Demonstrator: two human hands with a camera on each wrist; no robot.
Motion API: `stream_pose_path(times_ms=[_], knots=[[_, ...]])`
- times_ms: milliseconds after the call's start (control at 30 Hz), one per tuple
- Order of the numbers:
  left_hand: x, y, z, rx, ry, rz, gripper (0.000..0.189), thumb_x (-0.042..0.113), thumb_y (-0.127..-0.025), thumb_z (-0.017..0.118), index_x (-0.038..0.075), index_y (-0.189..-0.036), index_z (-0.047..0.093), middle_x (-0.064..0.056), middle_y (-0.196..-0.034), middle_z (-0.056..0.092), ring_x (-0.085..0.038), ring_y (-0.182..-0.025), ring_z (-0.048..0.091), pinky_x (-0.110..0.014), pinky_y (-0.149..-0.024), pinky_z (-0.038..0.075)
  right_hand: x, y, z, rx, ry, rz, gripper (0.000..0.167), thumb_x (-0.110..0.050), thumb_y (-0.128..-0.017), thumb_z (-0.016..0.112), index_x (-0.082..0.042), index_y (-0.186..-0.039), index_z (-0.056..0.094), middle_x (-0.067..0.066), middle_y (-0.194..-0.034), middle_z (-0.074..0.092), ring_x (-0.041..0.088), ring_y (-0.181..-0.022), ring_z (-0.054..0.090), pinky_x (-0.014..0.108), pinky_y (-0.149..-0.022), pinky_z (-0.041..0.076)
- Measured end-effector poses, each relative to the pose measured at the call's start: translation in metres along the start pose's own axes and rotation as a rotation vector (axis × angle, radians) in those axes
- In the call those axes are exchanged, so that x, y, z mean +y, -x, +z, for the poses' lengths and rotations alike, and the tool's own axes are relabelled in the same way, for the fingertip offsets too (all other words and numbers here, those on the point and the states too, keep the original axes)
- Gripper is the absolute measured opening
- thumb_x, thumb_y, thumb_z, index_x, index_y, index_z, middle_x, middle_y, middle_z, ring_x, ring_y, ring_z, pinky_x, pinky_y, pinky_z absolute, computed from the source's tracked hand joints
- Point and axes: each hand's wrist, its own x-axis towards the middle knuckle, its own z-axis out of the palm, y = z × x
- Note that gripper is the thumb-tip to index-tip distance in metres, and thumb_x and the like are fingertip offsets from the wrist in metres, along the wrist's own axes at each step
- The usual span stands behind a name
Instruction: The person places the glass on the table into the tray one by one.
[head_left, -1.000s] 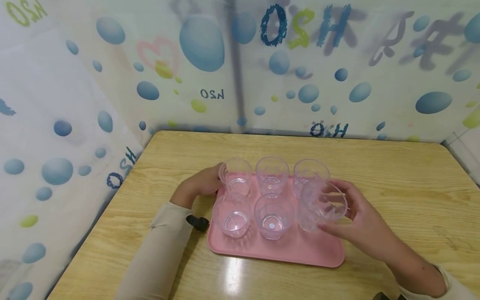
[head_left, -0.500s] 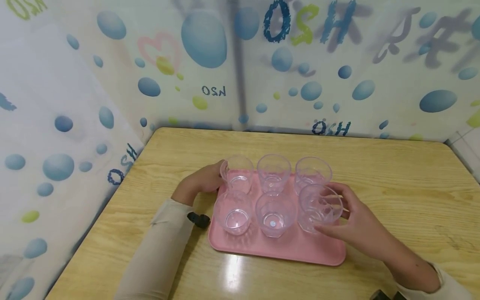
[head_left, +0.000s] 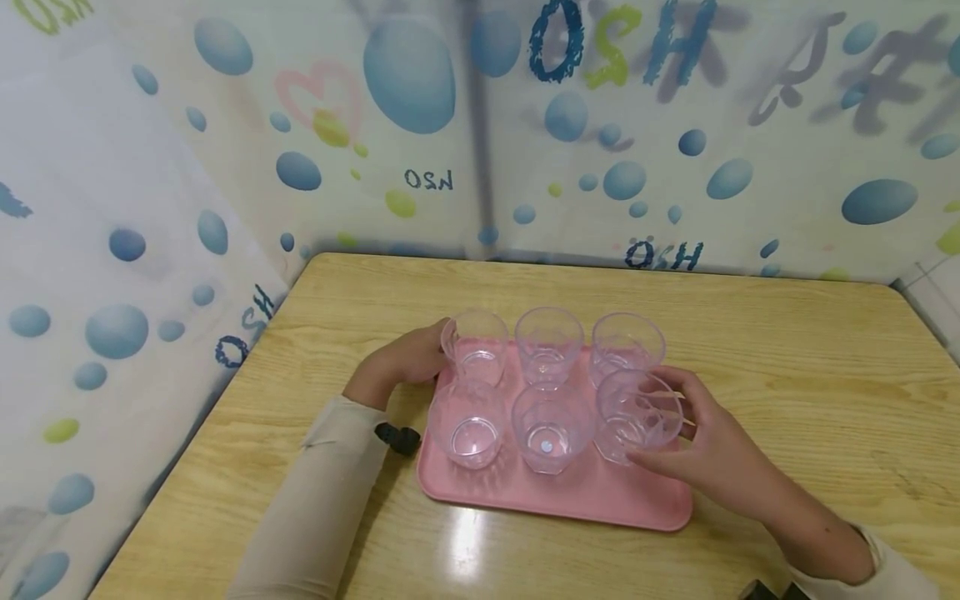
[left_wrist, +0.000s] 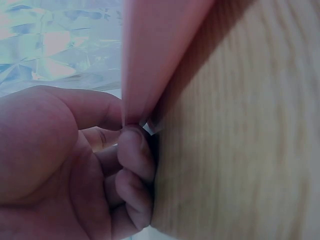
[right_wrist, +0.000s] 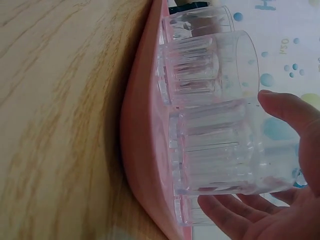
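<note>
On a pink tray (head_left: 555, 497) stand two rows of clear plastic cups, three in each. My right hand (head_left: 720, 442) holds the front right cup (head_left: 637, 412) from its right side, thumb toward me and fingers round the far side. In the right wrist view that cup (right_wrist: 215, 150) stands upright with its base at the tray. My left hand (head_left: 408, 357) is at the tray's far left corner, behind the back left cup (head_left: 476, 346). The left wrist view shows the thumb and curled fingers (left_wrist: 135, 155) pinching the tray's edge (left_wrist: 155, 55).
The front middle cup (head_left: 551, 429) and the back right cup (head_left: 626, 346) stand close to the held one. Wooden tabletop (head_left: 817, 375) surrounds the tray. A patterned wall covering (head_left: 510, 142) rises behind the table's far edge. A small black device (head_left: 397, 440) sits at the left cuff.
My right hand has lowered the front right cup onto the tray and it now stands straighter in line with its row. The left hand has stayed at the tray's edge.
</note>
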Motion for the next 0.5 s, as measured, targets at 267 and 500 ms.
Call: stream_pose_path(times_ms=[267,500], knots=[[0.0001,-0.0001,0.0002,0.009,-0.005,0.015,0.065,0.037,-0.100,0.056,0.008,-0.154,0.032,-0.014,-0.153,0.046,-0.034,-0.140,0.045,-0.052,-0.117,0.034,0.0016,0.0011,-0.0003,-0.020,0.001,0.032,0.094,-0.028,-0.075,0.089,-0.010,-0.148,0.032,0.013,-0.139,0.050,0.040,-0.124,0.057,0.021,-0.090,0.051],[-0.0001,-0.0002,0.0004,0.002,-0.001,0.014,0.065,0.037,-0.100,0.056,0.010,-0.154,0.032,-0.013,-0.154,0.045,-0.034,-0.140,0.044,-0.052,-0.117,0.033,0.0024,0.0014,0.0022,-0.008,0.016,0.022,0.095,-0.028,-0.074,0.090,-0.008,-0.147,0.032,0.013,-0.138,0.052,0.041,-0.124,0.057,0.016,-0.090,0.048]])
